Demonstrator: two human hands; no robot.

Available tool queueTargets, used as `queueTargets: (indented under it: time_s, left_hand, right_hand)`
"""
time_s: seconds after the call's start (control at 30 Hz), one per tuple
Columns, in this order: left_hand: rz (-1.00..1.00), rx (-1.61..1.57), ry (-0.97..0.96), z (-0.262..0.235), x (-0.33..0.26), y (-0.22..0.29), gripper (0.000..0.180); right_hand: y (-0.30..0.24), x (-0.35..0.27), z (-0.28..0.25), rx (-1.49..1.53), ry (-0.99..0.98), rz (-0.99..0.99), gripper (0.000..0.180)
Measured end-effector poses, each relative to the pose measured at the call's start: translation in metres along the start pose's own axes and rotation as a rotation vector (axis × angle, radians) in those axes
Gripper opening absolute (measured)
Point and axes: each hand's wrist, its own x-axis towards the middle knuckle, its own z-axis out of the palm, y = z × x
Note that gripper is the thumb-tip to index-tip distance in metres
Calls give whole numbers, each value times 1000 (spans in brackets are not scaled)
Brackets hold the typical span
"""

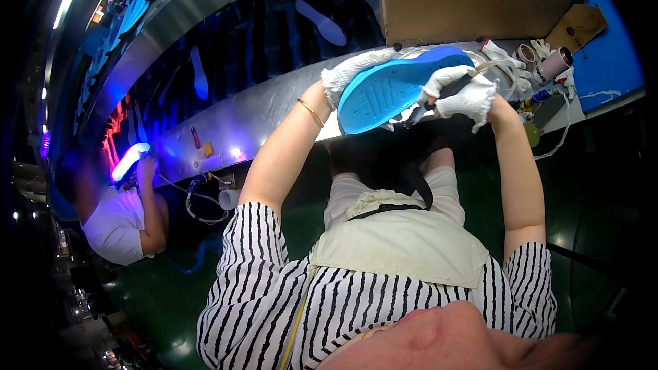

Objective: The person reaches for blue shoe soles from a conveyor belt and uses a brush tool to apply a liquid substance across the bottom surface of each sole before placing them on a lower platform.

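A bright blue shoe sole [391,92] is held up over the near edge of the steel bench, its ribbed face showing. My left hand [353,72], in a white knit glove, grips the sole along its far left side; the fingertips pass behind it. At the sole's right side is my gloved right hand [466,99], closed around a dark slim-handled tool [456,86] with a pale hose running from its rear. The tool's tip points at the sole's near edge; whether it touches cannot be made out.
Beyond the bench [257,103] runs a dark conveyor with several pale soles [321,22]. A cardboard box [473,0] stands behind my hands. Spare gloves [504,62] and a pink spool [554,63] lie at right. On the left, a co-worker [120,223] holds a glowing sole [130,161].
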Motion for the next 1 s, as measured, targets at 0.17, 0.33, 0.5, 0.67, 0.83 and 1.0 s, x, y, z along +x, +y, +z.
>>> queueTargets:
  time_s: [0.17, 0.33, 0.5, 0.67, 0.83, 1.0]
  left_hand:
    - [164, -197, 70, -7, -9, -10, 54]
    - [516, -537, -233, 11, 3, -32, 81]
    - [616, -652, -144, 20, 0, -49, 79]
    - [652, -575, 5, 22, 1, -63, 82]
    - [739, -579, -94, 8, 19, -81, 46]
    - [667, -720, 5, 31, -3, -70, 65]
  right_hand:
    - [-7, -9, 17, 529, 123, -144, 17]
    - [-10, -5, 75, 368, 383, -241, 13]
    - [-17, -14, 81, 481, 265, -230, 11]
    - [-15, -2, 72, 437, 620, -233, 14]
    - [-31, -10, 91, 190, 488, -382, 11]
    - [-25, -1, 78, 460, 670, -215, 14]
